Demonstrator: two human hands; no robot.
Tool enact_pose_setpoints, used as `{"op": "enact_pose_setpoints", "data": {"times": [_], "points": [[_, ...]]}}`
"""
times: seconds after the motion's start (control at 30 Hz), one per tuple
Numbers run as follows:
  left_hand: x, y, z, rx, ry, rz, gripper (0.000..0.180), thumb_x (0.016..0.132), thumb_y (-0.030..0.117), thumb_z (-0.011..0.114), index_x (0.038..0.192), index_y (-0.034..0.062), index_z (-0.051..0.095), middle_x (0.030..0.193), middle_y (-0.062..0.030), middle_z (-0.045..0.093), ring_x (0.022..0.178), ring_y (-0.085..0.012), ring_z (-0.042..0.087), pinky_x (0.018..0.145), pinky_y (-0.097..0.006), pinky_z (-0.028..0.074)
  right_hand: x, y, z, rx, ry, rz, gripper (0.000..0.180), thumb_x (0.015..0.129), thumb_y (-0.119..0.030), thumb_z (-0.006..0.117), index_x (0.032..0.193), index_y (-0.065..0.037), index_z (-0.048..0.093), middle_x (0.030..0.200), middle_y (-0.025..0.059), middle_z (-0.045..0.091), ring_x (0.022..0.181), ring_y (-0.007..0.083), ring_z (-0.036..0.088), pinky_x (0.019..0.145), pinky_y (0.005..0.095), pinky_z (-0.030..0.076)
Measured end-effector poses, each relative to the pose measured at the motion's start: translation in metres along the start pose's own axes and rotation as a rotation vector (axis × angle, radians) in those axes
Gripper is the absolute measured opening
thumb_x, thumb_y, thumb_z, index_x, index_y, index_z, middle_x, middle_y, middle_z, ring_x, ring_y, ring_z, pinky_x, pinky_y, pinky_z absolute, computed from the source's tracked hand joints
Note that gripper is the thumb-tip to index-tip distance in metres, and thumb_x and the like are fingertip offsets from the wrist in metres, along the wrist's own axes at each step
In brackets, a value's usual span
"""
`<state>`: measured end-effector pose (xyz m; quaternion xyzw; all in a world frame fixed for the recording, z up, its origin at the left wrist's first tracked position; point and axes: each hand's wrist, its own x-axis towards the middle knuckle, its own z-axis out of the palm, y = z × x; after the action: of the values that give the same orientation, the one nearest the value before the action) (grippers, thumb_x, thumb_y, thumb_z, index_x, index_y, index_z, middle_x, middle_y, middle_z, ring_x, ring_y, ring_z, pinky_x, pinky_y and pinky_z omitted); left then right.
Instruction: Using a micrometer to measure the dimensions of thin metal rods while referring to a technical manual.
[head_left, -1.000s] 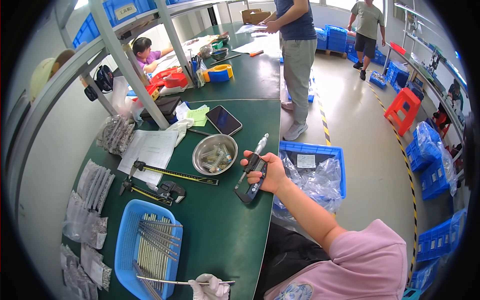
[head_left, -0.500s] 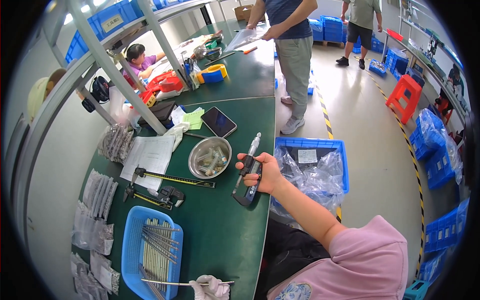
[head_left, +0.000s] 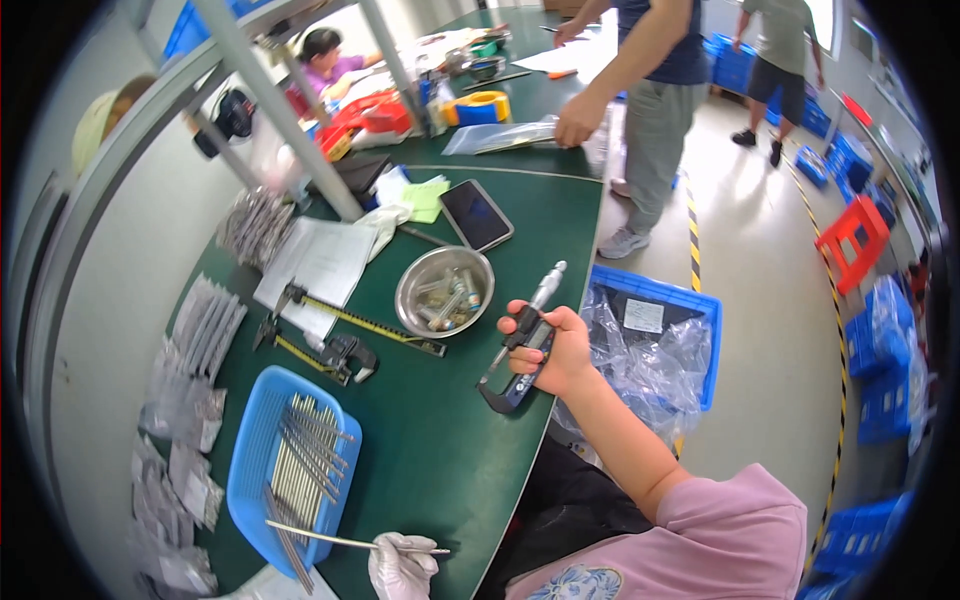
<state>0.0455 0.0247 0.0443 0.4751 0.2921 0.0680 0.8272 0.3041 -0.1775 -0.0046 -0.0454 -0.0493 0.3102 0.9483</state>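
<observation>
My right hand, bare, is wrapped round a digital micrometer held over the table's right edge, its silver thimble pointing up and away. Nothing shows in the micrometer's jaw. In a white glove, my left hand grips a thin metal rod near its right end. The rod lies roughly level, its left part crossing the near end of a light-blue plastic basket. Inside the basket are many similar rods, some slanting on top of the others.
A steel bowl of small parts, calipers, a second micrometer, a phone and papers lie on the green table. Bagged parts line the left. A blue crate stands right. A co-worker's hand touches a clear bag.
The view has shifted, so the table's things sit differently in the picture. The co-worker has leaned nearer, and the clear bag is now down at the table. Both my hands keep their hold.
</observation>
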Motion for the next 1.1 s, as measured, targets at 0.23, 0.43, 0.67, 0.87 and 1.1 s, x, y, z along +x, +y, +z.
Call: {"op": "enact_pose_setpoints", "data": {"times": [0.23,0.43,0.67,0.87,1.1], "points": [[-0.005,-0.005,-0.004,0.059,0.191,0.234,0.030,0.091,0.033,0.036,0.072,0.0099,0.040,0.048,-0.0011,0.037,0.032,-0.0077,0.029,0.033,-0.021,0.027,0.008,0.005,-0.009,-0.026,-0.123,0.163,0.036,0.075,-0.023,0.047,0.107,-0.006,0.044,0.090,0.0069,0.049,0.046,0.0108,0.038,0.044,0.0245,0.033],[-0.005,0.017,0.013,-0.309,0.055,0.361,0.027,0.093,0.028,0.032,0.079,0.0077,0.042,0.056,-0.0042,0.044,0.039,-0.0068,0.032,0.036,-0.020,0.027,0.009,-0.019,0.001,0.045,-0.130,0.260,0.039,0.082,-0.036,0.044,0.105,-0.005,0.044,0.087,0.0036,0.047,0.043,0.0083,0.033,0.042,0.0220,0.028],[0.004,-0.005,0.005,-0.558,-0.060,0.358,0.022,0.091,0.025,0.035,0.076,0.0099,0.039,0.064,-0.0021,0.037,0.051,-0.0095,0.035,0.044,-0.023,0.032,-0.015,0.036,0.030,-0.461,0.301,0.156,0.046,0.078,-0.051,0.041,0.086,-0.007,0.051,0.074,0.0048,0.050,0.035,0.0076,0.027,0.033,0.0224,0.024],[-0.002,-0.012,0.022,-0.630,-0.247,0.256,0.030,0.093,0.033,0.031,0.072,0.0108,0.035,0.057,-0.0006,0.030,0.043,-0.0100,0.025,0.041,-0.024,0.024,-0.042,0.061,0.032,-0.204,0.171,0.307,0.052,0.078,-0.055,0.038,0.089,-0.007,0.051,0.076,0.0090,0.052,0.037,0.0107,0.035,0.036,0.0235,0.029],[-0.003,-0.013,0.007,-0.677,-0.432,0.235,0.029,0.092,0.031,0.033,0.073,0.0089,0.036,0.059,0.0002,0.026,0.044,-0.0105,0.019,0.043,-0.025,0.019,-0.047,0.083,0.023,-0.115,0.042,0.363,0.051,0.078,-0.051,0.038,0.091,-0.003,0.050,0.079,0.0111,0.053,0.039,0.0117,0.037,0.037,0.0240,0.031]]}}
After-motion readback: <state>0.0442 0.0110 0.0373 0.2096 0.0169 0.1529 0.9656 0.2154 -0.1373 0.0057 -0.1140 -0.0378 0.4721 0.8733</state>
